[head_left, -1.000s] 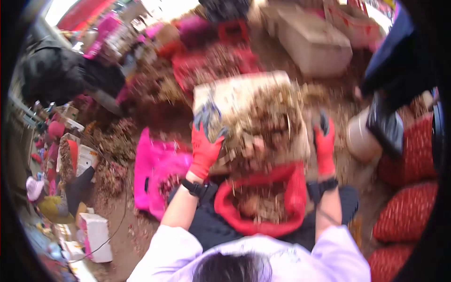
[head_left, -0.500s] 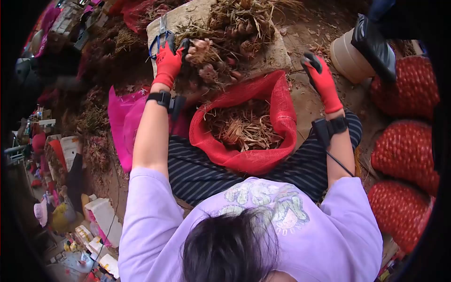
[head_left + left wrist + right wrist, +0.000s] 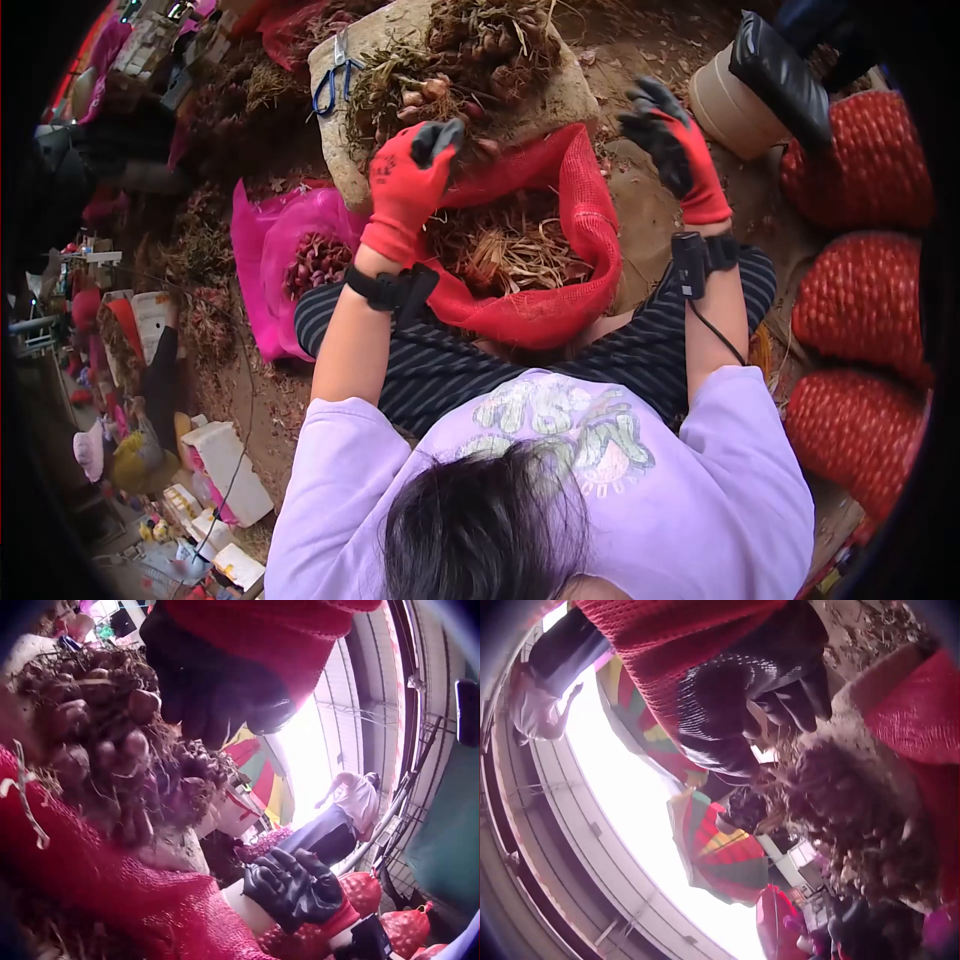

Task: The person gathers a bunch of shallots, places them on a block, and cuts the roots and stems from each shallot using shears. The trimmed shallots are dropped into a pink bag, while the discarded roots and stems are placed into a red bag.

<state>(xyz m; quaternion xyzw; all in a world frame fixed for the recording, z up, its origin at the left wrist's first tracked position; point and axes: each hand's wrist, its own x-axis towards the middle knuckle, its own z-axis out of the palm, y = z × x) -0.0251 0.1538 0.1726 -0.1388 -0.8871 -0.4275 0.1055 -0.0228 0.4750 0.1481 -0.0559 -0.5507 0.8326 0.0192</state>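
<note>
Both hands wear red gloves with dark palms and fingers. My left hand (image 3: 412, 180) hovers at the far left rim of a red mesh bag (image 3: 592, 210), its fingers loosely bent and no held thing showing. The bag stands between the legs, with dry stalks (image 3: 520, 245) inside. Beyond it lies a pale slab (image 3: 340, 150) bearing bunches of shallots (image 3: 490, 50) with dried tops and roots. Blue-handled scissors (image 3: 335, 85) rest on the slab's left side. My right hand (image 3: 672, 150) is in the air right of the bag, fingers slightly bent and apart, holding nothing.
A pink bag (image 3: 262, 270) with loose shallots lies at the left knee. Filled red mesh sacks (image 3: 860, 300) line the right side. Farther up stands a pale bucket (image 3: 735, 105) with a black item over it. A white box (image 3: 228, 470) and a thin cable are at left.
My left hand has left the scissors, moving right and back toward the bag's rim. The scissors stay on the slab. My right hand's fingers have spread from a more curled pose.
</note>
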